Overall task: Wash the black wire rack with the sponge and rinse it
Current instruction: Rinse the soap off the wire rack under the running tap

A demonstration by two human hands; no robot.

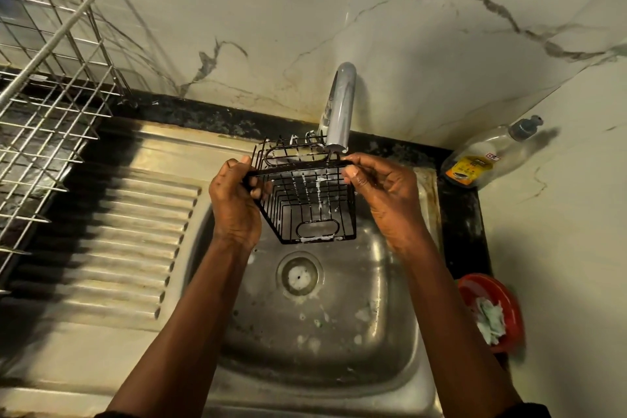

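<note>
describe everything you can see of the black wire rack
The black wire rack is a small box-shaped basket of thin black wire, with parallel bars and an oval loop in two opposite walls. White suds cling to several wires. It is held tilted over the sink, just under the tap. The left hand grips one end of its top rim, the right hand pinches the other.

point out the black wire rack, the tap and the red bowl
black wire rack (298,169): head view, on its top rim bar
tap (339,112): head view, on the curved spout
red bowl (492,285): head view, on its bare red inner wall
</note>
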